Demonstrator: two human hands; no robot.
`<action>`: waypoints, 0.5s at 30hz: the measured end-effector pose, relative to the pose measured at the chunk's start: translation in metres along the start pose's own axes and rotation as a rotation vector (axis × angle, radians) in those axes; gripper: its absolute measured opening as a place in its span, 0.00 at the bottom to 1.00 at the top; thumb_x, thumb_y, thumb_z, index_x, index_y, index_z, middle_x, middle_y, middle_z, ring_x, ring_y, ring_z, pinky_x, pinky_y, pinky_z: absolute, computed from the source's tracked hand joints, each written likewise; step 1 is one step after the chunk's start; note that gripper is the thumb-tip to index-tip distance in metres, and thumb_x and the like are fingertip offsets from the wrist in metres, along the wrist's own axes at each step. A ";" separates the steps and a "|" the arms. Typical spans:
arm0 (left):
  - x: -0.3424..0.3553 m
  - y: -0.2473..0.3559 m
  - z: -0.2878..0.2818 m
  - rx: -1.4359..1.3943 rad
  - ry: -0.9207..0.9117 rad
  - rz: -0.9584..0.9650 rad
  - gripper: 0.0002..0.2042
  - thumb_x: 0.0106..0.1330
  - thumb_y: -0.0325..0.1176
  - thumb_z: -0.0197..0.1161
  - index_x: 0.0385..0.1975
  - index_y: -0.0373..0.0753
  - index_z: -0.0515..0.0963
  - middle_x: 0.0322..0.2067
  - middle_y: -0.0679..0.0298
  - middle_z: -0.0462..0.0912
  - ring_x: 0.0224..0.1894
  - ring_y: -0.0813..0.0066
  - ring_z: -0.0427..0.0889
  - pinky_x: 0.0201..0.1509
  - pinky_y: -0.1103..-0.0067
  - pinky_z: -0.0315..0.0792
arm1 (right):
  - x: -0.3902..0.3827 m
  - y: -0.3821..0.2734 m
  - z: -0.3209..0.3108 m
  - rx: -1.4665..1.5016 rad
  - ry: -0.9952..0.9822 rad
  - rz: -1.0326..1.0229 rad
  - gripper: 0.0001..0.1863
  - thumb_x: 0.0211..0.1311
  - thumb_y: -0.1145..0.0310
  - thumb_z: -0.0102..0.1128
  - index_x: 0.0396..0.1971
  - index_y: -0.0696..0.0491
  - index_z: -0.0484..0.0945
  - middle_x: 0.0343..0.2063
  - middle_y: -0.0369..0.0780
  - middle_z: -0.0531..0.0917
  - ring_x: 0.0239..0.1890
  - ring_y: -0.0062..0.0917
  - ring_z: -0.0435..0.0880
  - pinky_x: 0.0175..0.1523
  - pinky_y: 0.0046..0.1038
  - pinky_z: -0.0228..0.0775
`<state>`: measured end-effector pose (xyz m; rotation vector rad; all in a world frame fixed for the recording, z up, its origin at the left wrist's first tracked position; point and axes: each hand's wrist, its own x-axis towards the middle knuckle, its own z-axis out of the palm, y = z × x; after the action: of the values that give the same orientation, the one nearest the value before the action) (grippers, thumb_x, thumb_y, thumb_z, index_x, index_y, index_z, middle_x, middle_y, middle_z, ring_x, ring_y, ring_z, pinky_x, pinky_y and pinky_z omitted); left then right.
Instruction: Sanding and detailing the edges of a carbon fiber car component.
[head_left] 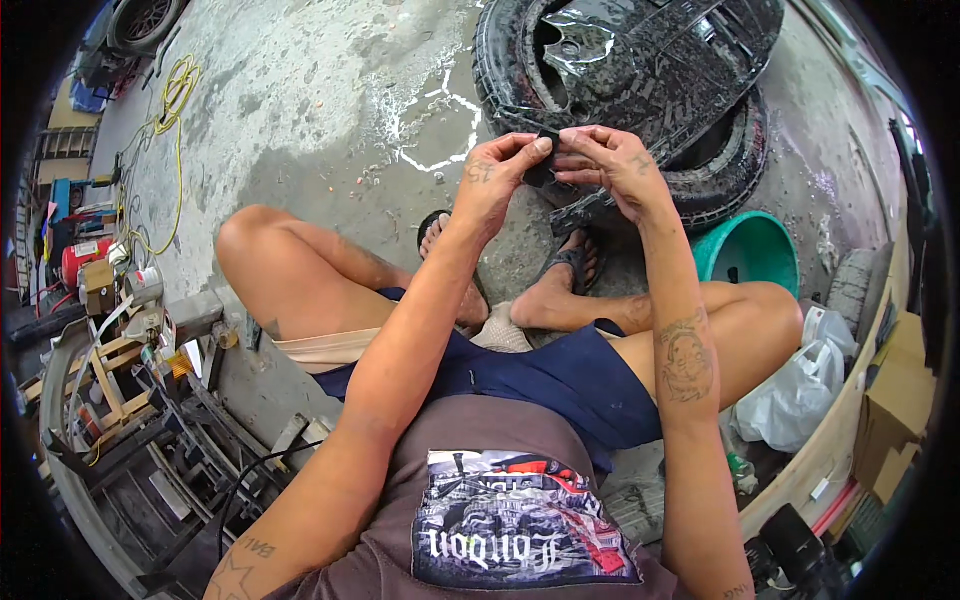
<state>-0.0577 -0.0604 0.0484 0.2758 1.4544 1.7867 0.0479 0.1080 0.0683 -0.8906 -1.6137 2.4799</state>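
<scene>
We are seated on a concrete floor (300, 110) with knees apart and feet in sandals, both forearms raised in front of us.

1. Held item. A small black piece (541, 168) sits between the two hands, above the feet and in front of the tyres. Its exact kind is not discernible; it reads as a thin, dark, flat scrap.

2. Left hand (492, 180). The fingers are curled narrow, with thumb and fingertips pinched on the left edge of the small black piece.

3. Right hand (612, 165). The fingers are likewise drawn close together, and the fingertips grip the right edge of the same piece. The two hands nearly touch at the fingertips.

4. Surroundings ahead. Two stacked black tyres (720, 170) lie directly beyond the hands, and a glossy black car body panel (660, 50) rests on top of them. A teal bucket (750, 250) stands just beside the tyres, to the right of our right knee.

5. Surroundings to the sides. A white plastic bag (800, 385) lies near the right thigh. A yellow hose (175, 100) runs along the floor at far left, well apart from the hands. A metal frame with cluttered tools (130, 400) stands by the left leg.
</scene>
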 end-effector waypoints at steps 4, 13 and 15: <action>0.003 -0.005 0.013 0.187 0.105 0.199 0.13 0.70 0.37 0.72 0.46 0.35 0.84 0.36 0.69 0.86 0.37 0.84 0.81 0.43 0.84 0.73 | 0.000 -0.001 -0.003 -0.043 -0.005 -0.014 0.15 0.70 0.66 0.70 0.48 0.60 0.83 0.41 0.41 0.88 0.43 0.25 0.89 0.50 0.31 0.87; -0.006 -0.044 0.021 0.674 0.018 0.371 0.06 0.66 0.28 0.71 0.38 0.35 0.82 0.30 0.63 0.82 0.34 0.73 0.80 0.42 0.76 0.74 | 0.006 0.017 -0.085 -1.217 0.847 -0.538 0.33 0.60 0.48 0.74 0.56 0.58 0.82 0.55 0.52 0.82 0.61 0.42 0.79 0.67 0.44 0.67; -0.007 -0.057 0.027 0.870 -0.025 0.649 0.06 0.64 0.26 0.71 0.38 0.34 0.82 0.33 0.57 0.79 0.38 0.61 0.81 0.43 0.70 0.74 | 0.020 0.035 -0.098 -1.184 0.937 -0.471 0.41 0.61 0.42 0.71 0.66 0.56 0.74 0.63 0.54 0.75 0.69 0.47 0.69 0.74 0.49 0.54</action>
<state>-0.0114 -0.0444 0.0085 1.3244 2.2238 1.4570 0.0880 0.1799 0.0018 -1.2053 -2.2935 0.4334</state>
